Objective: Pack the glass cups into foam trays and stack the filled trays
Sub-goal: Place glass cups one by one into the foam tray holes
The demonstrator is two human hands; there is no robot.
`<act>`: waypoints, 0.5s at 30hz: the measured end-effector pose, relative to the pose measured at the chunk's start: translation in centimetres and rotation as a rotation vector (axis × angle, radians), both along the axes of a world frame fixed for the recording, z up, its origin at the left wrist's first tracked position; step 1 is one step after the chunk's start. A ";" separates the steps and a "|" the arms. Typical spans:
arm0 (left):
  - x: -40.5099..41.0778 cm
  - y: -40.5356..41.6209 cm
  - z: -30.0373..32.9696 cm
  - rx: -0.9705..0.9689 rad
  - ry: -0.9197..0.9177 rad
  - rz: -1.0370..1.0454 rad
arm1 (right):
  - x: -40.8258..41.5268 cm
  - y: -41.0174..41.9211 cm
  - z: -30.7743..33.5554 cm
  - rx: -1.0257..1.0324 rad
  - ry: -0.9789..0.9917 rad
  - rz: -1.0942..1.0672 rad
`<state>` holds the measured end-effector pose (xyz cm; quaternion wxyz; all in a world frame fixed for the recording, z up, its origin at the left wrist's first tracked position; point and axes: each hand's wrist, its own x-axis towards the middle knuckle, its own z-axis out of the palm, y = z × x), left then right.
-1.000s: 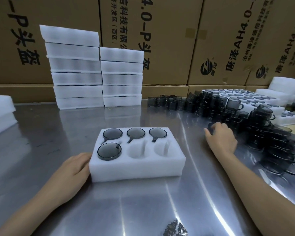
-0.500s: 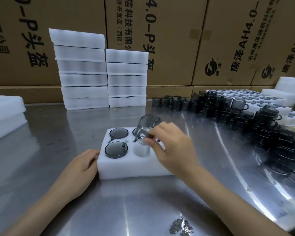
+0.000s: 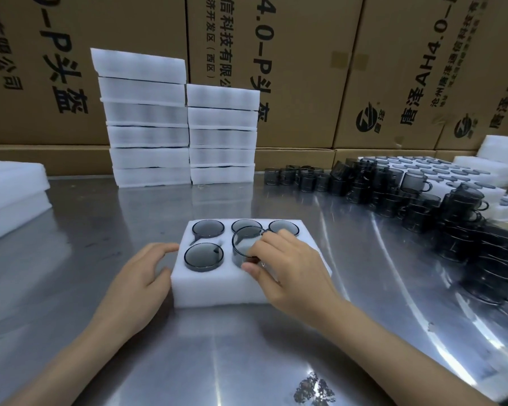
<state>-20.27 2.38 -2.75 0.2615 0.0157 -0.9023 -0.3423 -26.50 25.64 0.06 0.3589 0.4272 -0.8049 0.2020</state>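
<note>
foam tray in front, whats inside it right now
The foam tray holds three cups in its back row and one front left. The right hand lowers another into the middle; the front right pocket is covered.

Foam tray [image 3: 217, 291] at bench [image 3: 71, 288] centre.
Tray stacks [image 3: 182, 136] behind it, loose glass cups [image 3: 452, 218] right, cardboard boxes [image 3: 305, 68] along the back.

Light: even, fairly dim overhead light; white foam trays [image 3: 147, 118] are the brightest tones
Glare: bright streaks curve over the steel table [image 3: 393, 288] right of the fingers [image 3: 255, 250]
Shadows: soft, under both hands
Distortion: wide-angle lens bows the cartons [image 3: 305, 68] beyond the fingers
Focus: soft at the frame's far edges
</note>
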 end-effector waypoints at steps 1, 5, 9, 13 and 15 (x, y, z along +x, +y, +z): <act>0.0 0.1 0.1 -0.003 0.039 0.015 | 0.0 0.1 0.0 0.008 -0.023 0.000; 0.1 0.9 0.7 -0.051 0.166 0.001 | 0.2 0.1 0.1 0.040 -0.084 -0.008; 0.9 2.2 2.2 -0.047 0.264 -0.124 | 0.4 0.5 0.6 -0.071 -0.174 0.013; 1.4 3.9 2.8 -0.383 0.236 -0.294 | 0.1 1.2 0.9 -0.109 -0.188 -0.014; 1.2 4.6 2.6 -0.566 0.206 -0.331 | 0.0 1.3 0.9 -0.012 -0.209 -0.020</act>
